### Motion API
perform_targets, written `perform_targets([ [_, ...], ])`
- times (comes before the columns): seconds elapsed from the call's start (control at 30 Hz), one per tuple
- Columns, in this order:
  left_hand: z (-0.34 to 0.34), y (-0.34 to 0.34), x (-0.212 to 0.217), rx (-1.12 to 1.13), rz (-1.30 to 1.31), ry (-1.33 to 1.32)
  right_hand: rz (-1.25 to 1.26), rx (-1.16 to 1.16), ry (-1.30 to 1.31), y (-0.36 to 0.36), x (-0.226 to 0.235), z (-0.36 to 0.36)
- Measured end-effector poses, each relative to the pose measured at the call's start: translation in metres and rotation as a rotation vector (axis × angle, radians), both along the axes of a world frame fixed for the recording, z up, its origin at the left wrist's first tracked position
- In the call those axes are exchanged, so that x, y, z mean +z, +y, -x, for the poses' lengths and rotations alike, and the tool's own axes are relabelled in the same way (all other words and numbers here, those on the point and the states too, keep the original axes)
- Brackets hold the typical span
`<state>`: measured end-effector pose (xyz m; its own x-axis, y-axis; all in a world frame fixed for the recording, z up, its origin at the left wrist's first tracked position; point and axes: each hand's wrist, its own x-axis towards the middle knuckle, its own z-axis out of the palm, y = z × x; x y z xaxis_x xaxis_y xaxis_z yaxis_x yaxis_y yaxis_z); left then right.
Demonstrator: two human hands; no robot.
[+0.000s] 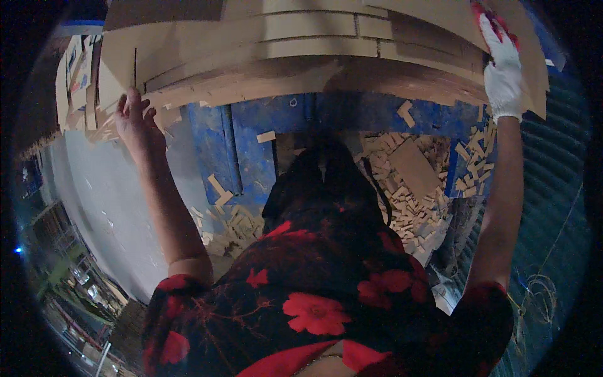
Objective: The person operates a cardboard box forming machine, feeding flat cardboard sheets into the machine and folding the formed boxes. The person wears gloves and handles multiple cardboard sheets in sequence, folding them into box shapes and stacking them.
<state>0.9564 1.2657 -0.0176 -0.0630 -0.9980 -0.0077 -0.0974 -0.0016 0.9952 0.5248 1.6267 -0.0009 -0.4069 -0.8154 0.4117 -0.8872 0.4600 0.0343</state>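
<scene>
A large stack of flat cardboard sheets (301,56) was seen spread across the top of the view, from about ten o'clock round to two o'clock, its layered edges bent by the lens. The left hand (133,120), bare, was raised at about ten o'clock and laid against the lower left edge of the stack; its fingers were stretched upward and only slightly curled, touching the sheet edges, and no closed grasp could be made out. The right hand (501,69), covered by a white glove with a red palm side, was held up at about two o'clock, pressed flat against the right end of the stack with fingers extended; whether anything was pinched by it could not be told, since the fingertips were partly lost against the board.

Below the stack, a blue metal frame (251,135) was seen running across the middle, at about twelve o'clock from the picture's centre. Small cardboard offcuts (414,201) were heaped on the floor at about three o'clock, just beside the frame, and a smaller scatter of them (229,217) lay at about nine o'clock of centre. A dark garment with red flowers (314,295) filled the lower middle, at six o'clock. A pale grey surface (100,207) was seen at the left, beyond the left forearm.
</scene>
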Motion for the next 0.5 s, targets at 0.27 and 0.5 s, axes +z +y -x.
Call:
perform_targets([
  [0.27, -0.007, -0.024, -0.011, 0.195, -0.275, 0.58, -0.016, -0.046, 0.09, -0.005, 0.007, -0.001],
  [0.5, 0.02, -0.007, 0.006, 0.031, -0.057, 0.218, -0.011, -0.068, 0.168, 0.001, -0.017, 0.018],
])
